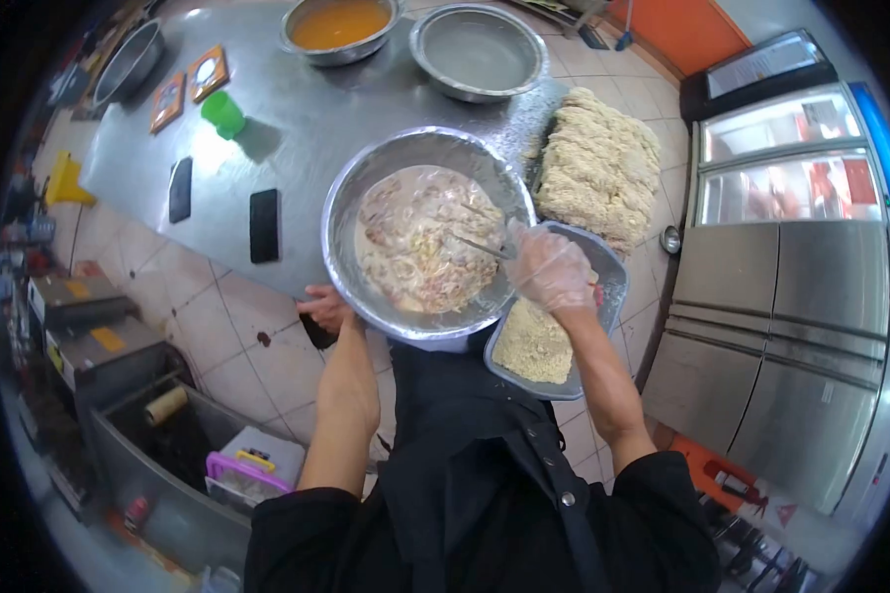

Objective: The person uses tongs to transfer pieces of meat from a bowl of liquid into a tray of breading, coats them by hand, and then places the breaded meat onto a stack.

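A large metal bowl point(340, 267) holds pieces in a pale, creamy batter point(420, 237). Gloved in clear plastic, my right hand point(552, 267) grips metal tongs point(483, 246) at the bowl's right rim, their two tips reaching into the mix. Below that hand is a grey tub point(611, 287) with yellowish crumb coating point(534, 343) in it. My bare left hand point(328, 307) is low beside the bowl, at the table's front edge, fingers curled at a dark object point(315, 332) that I cannot make out.
Heaped crumb-coated pieces point(601, 163) lie right of the bowl. On the metal table point(307, 119) are a bowl of water point(477, 49), a bowl of orange liquid point(338, 22), a green cup point(223, 116) and two phones point(265, 226). A fridge point(786, 178) stands at right.
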Motion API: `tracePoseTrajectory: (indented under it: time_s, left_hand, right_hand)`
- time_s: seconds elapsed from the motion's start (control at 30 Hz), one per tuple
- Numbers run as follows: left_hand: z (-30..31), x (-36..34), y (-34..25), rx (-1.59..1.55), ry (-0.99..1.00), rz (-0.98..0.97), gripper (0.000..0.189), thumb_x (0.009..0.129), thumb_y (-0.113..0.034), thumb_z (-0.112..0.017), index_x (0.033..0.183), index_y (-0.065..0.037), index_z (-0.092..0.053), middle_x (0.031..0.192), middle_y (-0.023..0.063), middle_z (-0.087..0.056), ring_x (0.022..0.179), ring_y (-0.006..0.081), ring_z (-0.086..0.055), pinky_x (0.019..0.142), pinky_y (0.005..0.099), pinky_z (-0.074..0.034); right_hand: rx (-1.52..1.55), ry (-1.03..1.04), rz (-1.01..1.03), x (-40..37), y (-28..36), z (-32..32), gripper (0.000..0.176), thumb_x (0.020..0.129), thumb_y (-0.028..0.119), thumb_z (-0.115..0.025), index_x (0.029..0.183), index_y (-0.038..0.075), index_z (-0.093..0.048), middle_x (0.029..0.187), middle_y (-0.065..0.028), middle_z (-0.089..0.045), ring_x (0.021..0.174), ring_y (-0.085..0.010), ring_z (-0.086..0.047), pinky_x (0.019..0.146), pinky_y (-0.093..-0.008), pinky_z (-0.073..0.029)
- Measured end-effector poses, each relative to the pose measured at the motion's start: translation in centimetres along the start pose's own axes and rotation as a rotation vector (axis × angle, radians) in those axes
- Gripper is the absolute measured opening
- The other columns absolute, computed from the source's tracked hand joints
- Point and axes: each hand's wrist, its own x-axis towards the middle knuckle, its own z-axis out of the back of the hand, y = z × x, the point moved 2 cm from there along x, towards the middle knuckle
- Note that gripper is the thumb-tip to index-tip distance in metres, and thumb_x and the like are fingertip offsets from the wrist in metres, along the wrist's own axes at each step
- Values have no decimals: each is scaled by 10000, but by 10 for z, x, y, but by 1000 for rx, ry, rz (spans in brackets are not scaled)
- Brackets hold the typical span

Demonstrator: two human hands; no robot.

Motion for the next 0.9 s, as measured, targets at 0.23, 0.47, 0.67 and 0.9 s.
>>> tracePoseTrajectory:
  time_s: [0.23, 0.47, 0.67, 0.9]
  left_hand:
    - [29, -3, -17, -53, 173, 51, 593, 1039, -495, -412, 1386, -17, -463, 1038, 253, -721, 954, 471, -694, 827, 576, -533]
    - [39, -4, -18, -123, 211, 25, 549, 1042, -443, -422, 1393, -22, -449, 1098, 272, -711, 990, 484, -685, 864, 585, -521]
    - [43, -4, -21, -116, 259, 47, 554, 1047, -445, -407, 1402, -21, -432, 1103, 286, -705, 995, 492, -683, 873, 587, -522]
    - [36, -5, -19, -86, 202, 69, 556, 1047, -454, -409, 1395, -21, -435, 1064, 269, -718, 969, 483, -693, 855, 585, -528]
  right_hand:
    - [-96, 307, 59, 23, 54, 25, 272, 924, 198, -596, 1148, 51, -642, 932, -172, -729, 818, -301, -758, 643, -443, -603]
    - [-282, 192, 339, 58, 18, -12, 217, 943, 137, -560, 953, 64, -765, 959, -183, -768, 914, -290, -772, 636, -402, -604]
    - [-82, 505, 167, 90, -36, 4, 290, 980, 232, -514, 1160, 97, -697, 1039, -199, -731, 927, -378, -721, 824, -493, -583]
    - [215, 692, 254, 107, -54, 45, 409, 956, 314, -616, 1315, 126, -670, 979, -195, -741, 930, -383, -707, 827, -478, -541]
